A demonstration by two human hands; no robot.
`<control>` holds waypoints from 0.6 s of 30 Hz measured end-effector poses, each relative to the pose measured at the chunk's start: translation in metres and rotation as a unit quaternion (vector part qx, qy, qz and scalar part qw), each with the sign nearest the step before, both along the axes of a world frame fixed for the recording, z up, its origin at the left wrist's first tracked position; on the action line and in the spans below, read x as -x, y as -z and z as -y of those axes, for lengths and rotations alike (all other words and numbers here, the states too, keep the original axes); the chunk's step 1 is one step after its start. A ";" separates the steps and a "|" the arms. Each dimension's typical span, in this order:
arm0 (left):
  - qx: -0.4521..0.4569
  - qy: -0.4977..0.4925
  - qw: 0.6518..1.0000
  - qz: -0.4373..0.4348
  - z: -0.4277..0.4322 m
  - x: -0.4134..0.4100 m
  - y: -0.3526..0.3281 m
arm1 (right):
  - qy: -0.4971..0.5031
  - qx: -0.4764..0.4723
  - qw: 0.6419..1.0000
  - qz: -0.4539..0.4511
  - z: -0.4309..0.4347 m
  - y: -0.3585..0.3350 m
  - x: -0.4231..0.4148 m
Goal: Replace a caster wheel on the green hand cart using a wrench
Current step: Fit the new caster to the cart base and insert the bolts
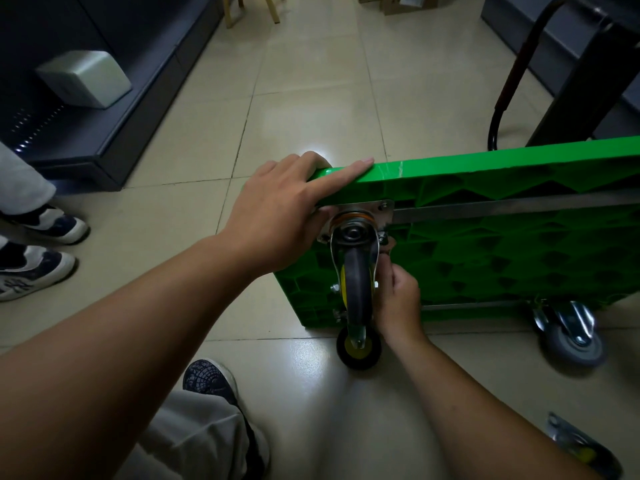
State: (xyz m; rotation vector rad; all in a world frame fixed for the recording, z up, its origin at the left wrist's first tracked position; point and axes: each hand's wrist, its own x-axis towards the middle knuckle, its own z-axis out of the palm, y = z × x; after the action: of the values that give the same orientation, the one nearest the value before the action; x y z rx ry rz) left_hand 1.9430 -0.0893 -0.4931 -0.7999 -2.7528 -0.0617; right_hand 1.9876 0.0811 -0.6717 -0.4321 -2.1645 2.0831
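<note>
right hand fingertips: hidden behind mounted caster, grasp unclear | green cart: cut off at right edge | loose caster: dim, clipped by bottom edge

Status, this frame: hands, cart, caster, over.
Left hand grips tipped green plastic cart at top edge. Right hand pinches plate bolt beside yellow-hubbed grey caster. No wrench visible.

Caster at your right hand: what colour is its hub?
Yellow hub, grey tyre; head view shows it.
</note>
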 end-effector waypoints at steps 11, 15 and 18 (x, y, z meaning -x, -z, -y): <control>-0.008 -0.003 1.000 0.011 -0.001 0.000 -0.003 | 0.037 -0.629 0.767 -0.121 -0.081 -0.081 0.007; -0.003 -0.001 1.000 0.014 -0.002 -0.001 -0.003 | 0.001 -0.548 0.827 -0.129 -0.087 -0.072 -0.007; 0.000 -0.001 1.000 0.010 -0.001 -0.002 -0.002 | 0.018 -0.229 0.971 -0.071 -0.073 -0.041 -0.026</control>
State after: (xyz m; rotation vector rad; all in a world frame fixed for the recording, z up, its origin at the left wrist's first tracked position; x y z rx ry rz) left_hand 1.9452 -0.0880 -0.4911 -0.7997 -2.7717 -0.0699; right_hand 2.0138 0.1546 -0.6305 -0.2585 -2.4219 1.4704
